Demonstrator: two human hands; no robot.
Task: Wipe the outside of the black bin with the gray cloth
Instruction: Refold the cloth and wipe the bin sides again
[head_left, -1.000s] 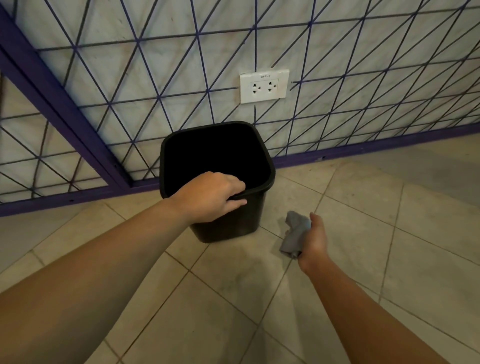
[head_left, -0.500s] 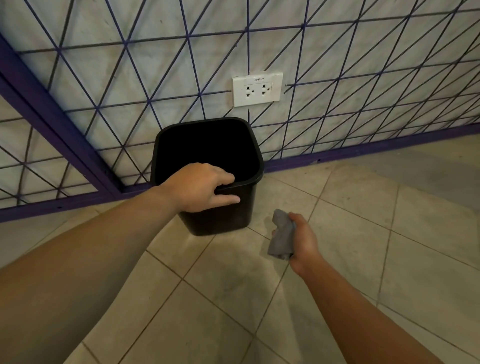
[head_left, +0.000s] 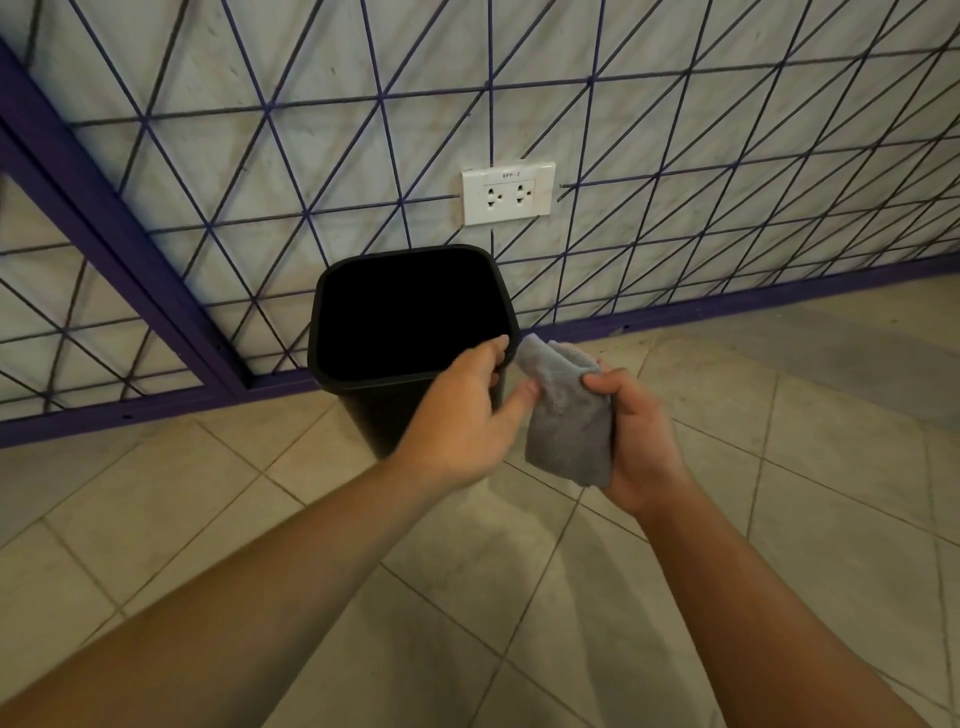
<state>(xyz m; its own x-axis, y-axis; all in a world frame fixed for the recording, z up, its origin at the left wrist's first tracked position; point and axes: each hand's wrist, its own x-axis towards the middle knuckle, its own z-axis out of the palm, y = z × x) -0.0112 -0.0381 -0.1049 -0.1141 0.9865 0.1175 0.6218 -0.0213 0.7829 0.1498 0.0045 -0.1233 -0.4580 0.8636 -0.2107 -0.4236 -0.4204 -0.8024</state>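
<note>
The black bin (head_left: 371, 415) stands open and upright on the tiled floor against the wall. My left hand (head_left: 462, 415) holds its near right corner, fingers over the rim and thumb outside. My right hand (head_left: 639, 441) grips the bunched gray cloth (head_left: 566, 421) just right of that corner. The cloth's upper end reaches the bin's rim beside my left fingers, and my left thumb touches the cloth. The bin's right side is hidden behind my hands.
A white double wall socket (head_left: 508, 193) sits above the bin on a pale wall crossed by a purple line grid. A purple baseboard (head_left: 727, 306) runs along the floor, and a slanted purple bar (head_left: 130, 270) stands to the bin's left. Beige floor tiles (head_left: 779, 467) spread to the right.
My right hand has lifted the cloth up and left to the bin's near right corner. My left hand has slid right along the near rim to that corner.
</note>
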